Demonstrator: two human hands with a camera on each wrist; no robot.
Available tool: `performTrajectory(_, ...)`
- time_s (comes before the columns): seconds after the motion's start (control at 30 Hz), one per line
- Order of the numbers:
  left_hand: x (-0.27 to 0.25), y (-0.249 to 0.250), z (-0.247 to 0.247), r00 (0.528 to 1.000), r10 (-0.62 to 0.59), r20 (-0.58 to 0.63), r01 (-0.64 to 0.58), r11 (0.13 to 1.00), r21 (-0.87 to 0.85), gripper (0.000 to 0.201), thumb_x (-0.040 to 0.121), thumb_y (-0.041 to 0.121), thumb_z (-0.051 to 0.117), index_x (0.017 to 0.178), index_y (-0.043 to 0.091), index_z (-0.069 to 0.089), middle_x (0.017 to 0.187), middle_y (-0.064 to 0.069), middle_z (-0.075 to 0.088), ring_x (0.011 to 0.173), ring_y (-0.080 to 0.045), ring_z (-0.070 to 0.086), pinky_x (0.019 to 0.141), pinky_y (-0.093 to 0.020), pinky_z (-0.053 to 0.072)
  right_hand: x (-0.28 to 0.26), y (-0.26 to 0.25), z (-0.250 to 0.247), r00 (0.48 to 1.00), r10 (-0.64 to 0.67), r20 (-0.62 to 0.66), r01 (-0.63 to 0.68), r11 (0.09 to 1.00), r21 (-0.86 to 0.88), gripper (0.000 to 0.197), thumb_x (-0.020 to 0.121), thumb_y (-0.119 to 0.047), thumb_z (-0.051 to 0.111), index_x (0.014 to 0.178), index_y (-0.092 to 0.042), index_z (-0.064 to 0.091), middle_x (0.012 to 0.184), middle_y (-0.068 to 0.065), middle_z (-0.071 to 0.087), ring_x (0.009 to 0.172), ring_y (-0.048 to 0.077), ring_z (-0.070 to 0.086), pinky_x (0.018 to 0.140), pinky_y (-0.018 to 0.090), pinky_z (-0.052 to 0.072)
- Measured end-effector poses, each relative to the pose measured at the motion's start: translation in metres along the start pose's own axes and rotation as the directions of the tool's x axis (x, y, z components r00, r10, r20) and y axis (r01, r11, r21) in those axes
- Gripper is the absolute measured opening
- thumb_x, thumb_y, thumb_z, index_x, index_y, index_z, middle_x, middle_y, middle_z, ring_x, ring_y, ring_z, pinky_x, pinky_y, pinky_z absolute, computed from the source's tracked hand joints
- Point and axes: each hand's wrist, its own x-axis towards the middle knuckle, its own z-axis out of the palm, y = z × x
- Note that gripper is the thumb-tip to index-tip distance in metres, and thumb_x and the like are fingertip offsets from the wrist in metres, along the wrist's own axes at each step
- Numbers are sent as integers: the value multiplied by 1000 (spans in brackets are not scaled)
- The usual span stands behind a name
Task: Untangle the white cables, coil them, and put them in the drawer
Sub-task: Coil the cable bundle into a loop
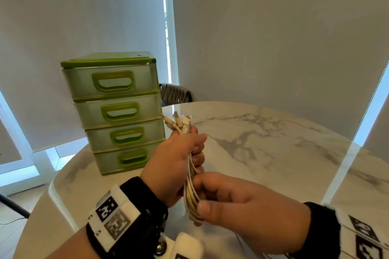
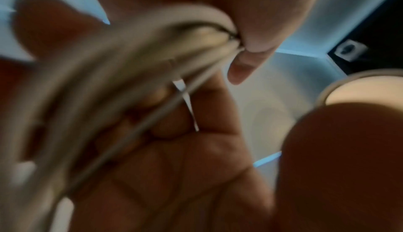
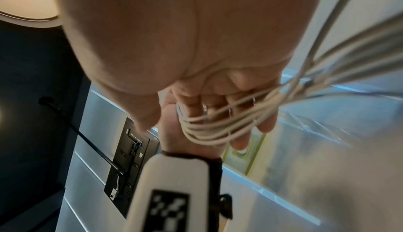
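Observation:
A bundle of white cables (image 1: 190, 185) runs upright between both hands above the marble table (image 1: 273, 143). My left hand (image 1: 179, 153) grips its upper part in a fist, and the plug ends (image 1: 179, 121) fan out above the fingers. My right hand (image 1: 231, 202) pinches the lower part, thumb on top. In the left wrist view the cables (image 2: 109, 84) cross the palm, blurred. In the right wrist view the white cables (image 3: 218, 129) loop around the curled fingers. A green four-drawer unit (image 1: 117, 111) stands to the left, every drawer closed.
A woven chair back (image 1: 175, 93) shows behind the table next to the drawer unit. Pale roller blinds cover the windows behind. The table's rounded edge curves down the left side, with floor beyond it.

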Motion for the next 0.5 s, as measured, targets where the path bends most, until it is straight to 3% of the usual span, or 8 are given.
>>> performTrajectory(0.03,0,0,1,1000,6,-13,-5,1000,22,24,73,18,59,77,24,37,66,1,30,56,-14,25,59,-34,13,1,2,3,999,-14,-37,13,1000,-11,30,81,-47,65,101,-25,67,93,1,63,90,19,56,96,59,45)
performTrajectory(0.1,2,0,2,999,-2,-39,3,1000,18,24,70,17,59,76,25,37,64,2,30,55,-13,24,56,-32,14,5,4,8,993,-36,-108,25,994,-108,18,86,-45,61,86,-27,66,86,0,66,84,17,61,92,52,50)
performTrajectory(0.2,0,0,3,998,-28,-48,26,999,-37,24,68,15,56,75,23,35,62,2,30,55,-14,22,60,-35,10,7,5,15,994,-51,-96,48,998,-33,17,90,-34,55,84,-25,68,79,-4,70,73,13,65,78,39,56)
performTrajectory(0.27,-1,0,2,998,-48,-39,45,996,-78,21,70,16,58,79,21,40,64,1,32,56,-14,25,58,-33,14,7,3,18,993,-32,-113,41,996,78,20,98,-28,51,84,-26,66,66,-1,65,56,12,57,59,25,49)
performTrajectory(0.33,-4,1,1,998,-67,-16,65,994,-90,21,75,17,61,88,17,45,66,-1,37,57,-15,32,55,-30,23,8,4,18,986,21,-167,6,987,160,26,103,-20,47,85,-21,65,54,0,51,45,8,43,47,18,38)
performTrajectory(0.5,-9,4,-1,997,-63,51,63,998,-15,30,72,23,69,93,14,51,73,-4,50,66,-19,48,60,-31,36,16,3,14,973,180,-143,-130,944,303,32,103,-20,47,76,-15,62,48,-3,43,42,9,31,42,19,28)
